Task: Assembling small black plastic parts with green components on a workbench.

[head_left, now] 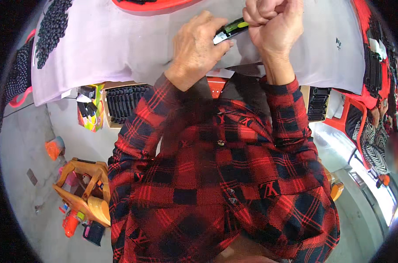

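My left hand [198, 49], at the far middle of the table, is closed round a slim black piece [228, 30] with a yellow-green strip and a pale end. Thumb and fingers pinch it near the pale end, and its exact kind cannot be made out. My right hand [275, 30] is just to the right, its fingers curled in at the other end of the piece. Whatever those fingers grip is hidden inside them. Both hands are above the pale covered table [137, 48].
A red tray [155, 6] with black items sits at the far edge. Small black pieces [53, 30] lie heaped at far left. Boxes of black parts [126, 101] [318, 104] flank me below the tabletop. A wooden stool [82, 193] stands lower left; another person [374, 140] sits at right.
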A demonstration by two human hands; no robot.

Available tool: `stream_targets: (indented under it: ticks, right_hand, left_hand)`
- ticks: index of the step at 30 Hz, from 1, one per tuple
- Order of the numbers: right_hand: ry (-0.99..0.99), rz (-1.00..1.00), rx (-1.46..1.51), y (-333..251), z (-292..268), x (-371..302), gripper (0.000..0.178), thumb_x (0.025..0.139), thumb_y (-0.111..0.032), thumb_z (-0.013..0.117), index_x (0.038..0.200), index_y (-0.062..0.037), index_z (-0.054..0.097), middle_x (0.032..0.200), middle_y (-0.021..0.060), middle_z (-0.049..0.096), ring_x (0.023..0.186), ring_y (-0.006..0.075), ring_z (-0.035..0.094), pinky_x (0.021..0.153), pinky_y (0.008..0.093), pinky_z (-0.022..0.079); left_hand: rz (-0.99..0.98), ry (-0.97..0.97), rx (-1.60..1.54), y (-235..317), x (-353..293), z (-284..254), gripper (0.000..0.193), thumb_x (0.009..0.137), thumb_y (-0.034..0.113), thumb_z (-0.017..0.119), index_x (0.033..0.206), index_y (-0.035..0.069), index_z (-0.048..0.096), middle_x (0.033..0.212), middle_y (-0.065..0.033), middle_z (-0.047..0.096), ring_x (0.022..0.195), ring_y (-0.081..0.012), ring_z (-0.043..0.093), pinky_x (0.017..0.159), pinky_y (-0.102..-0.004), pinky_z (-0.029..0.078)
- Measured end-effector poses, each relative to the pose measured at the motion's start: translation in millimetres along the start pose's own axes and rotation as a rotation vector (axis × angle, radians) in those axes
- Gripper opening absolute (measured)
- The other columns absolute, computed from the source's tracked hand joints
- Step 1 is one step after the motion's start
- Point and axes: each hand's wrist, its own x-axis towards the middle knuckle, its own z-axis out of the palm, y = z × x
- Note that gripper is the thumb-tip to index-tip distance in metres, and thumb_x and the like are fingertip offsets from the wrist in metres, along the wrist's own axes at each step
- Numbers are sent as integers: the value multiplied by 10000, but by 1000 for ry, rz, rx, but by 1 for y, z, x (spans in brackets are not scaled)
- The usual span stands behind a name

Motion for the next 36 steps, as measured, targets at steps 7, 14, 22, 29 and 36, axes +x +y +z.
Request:
stream_targets:
  ticks: [7, 14, 22, 29, 36]
  right_hand:
    - [-10, 25, -103, 18, 4, -5, 588, 1081, -461, 353, 595, -130, 356, 496, -26, 265, 408, 110, 215, 410, 285, 192]
    - [13, 2, -227, 21, 10, -3, 572, 1092, -419, 354, 602, -125, 378, 498, -19, 312, 408, 97, 254, 405, 274, 216]
    - [50, 16, -284, 22, 9, -3, 581, 1091, -441, 346, 607, -122, 382, 506, -25, 302, 419, 99, 274, 416, 268, 235]
    - [-119, 25, -147, -4, -5, 7, 547, 1090, -452, 345, 718, -71, 469, 583, -57, 243, 488, 88, 238, 471, 254, 247]
    - [-72, 69, -121, -25, -16, 7, 495, 1082, -432, 405, 794, -59, 558, 612, -66, 287, 502, 63, 251, 449, 233, 218]
  left_hand:
    - [-4, 23, 12, -3, -2, 3, 382, 713, 224, 796, 1055, 76, 711, 905, -96, 591, 905, -322, 613, 783, -458, 478]
    - [-95, -12, -44, 15, 7, -10, 228, 732, 89, 727, 943, 23, 674, 886, -149, 601, 866, -370, 600, 757, -455, 471]
    - [-131, 17, -84, 12, 6, -4, 253, 704, 106, 750, 948, 56, 707, 860, -136, 585, 865, -363, 601, 755, -456, 472]
    - [-152, -4, -44, 21, 8, -11, 244, 723, 120, 758, 955, 60, 709, 856, -132, 573, 859, -359, 600, 757, -449, 471]
    - [-166, -57, -74, 20, 6, -14, 232, 733, 122, 757, 949, 58, 705, 854, -133, 563, 851, -355, 595, 758, -447, 464]
